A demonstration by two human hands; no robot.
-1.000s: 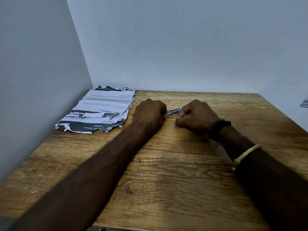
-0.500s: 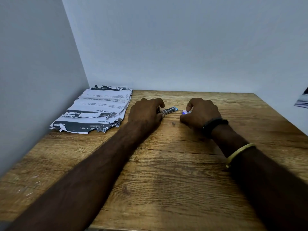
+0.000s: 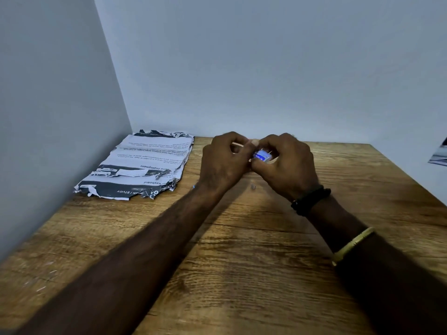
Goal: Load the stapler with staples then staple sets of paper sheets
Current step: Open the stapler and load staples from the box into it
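A small blue staple box [image 3: 262,155] was held above the table's [image 3: 242,274] far middle, pinched in the right hand's [image 3: 287,165] curled fingers. The left hand [image 3: 222,163] met its end, grip unclear. The torn paper stack [image 3: 145,163] lay along the left wall [image 3: 48,117], well apart.

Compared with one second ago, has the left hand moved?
Yes. The left hand moved right, away from the torn paper stack, to meet the right hand gripping the blue staple box.

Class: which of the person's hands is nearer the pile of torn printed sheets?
Left. The left hand sits just right of the printed sheets; the right hand, pinching a small blue box, lies beyond it, farther right.
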